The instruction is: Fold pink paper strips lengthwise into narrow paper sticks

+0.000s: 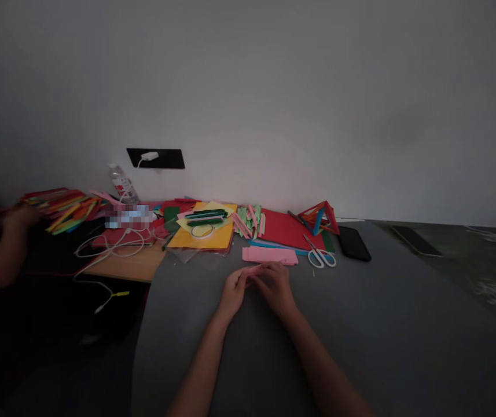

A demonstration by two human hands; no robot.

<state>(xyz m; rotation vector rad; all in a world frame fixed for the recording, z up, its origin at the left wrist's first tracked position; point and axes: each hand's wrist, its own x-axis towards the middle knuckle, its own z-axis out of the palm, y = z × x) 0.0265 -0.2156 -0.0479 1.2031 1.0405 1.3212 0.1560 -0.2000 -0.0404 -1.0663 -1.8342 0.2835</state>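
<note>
My left hand (233,291) and my right hand (277,288) meet over the grey table, fingers closed on a small pink paper strip (253,271) between them. Just beyond lies a flat stack of pink paper (269,255). To its right are white-handled scissors (320,258), blades pointing away. A red sheet (285,229) and a yellow sheet (177,238) lie farther back, with green and pink folded strips (250,221) between them. A red and blue paper frame (321,218) stands at the back right.
A black phone (354,244) lies right of the scissors. At left are a white cable (115,250), a plastic bottle (122,183) and a pile of coloured strips (68,207). Another person's hand and forearm (11,246) reach in there. The wall (274,116) bounds the table's back.
</note>
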